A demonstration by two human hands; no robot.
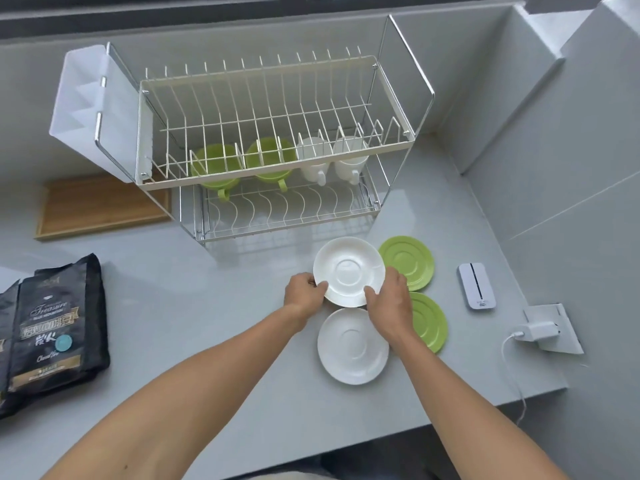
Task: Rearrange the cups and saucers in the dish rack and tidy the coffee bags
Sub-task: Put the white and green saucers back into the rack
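A white saucer [348, 270] is held just above the counter by both hands: my left hand [303, 289] grips its left rim and my right hand [389, 299] its right rim. A second white saucer [352, 346] lies flat below it. Two green saucers lie to the right, one [408, 261] further back, one [429, 322] partly under my right wrist. In the two-tier dish rack [277, 81], two green cups [214, 168] [272, 161] and two white cups [313, 161] [351, 157] sit upside down on the lower tier. Black coffee bags [59, 323] lie at the left.
A wooden tray [104, 206] sits left of the rack, under a white cutlery holder [93, 109] hung on the rack's side. A small white device [476, 285] and a plugged charger [536, 330] with its cable are at the right. The counter's front edge runs near my forearms.
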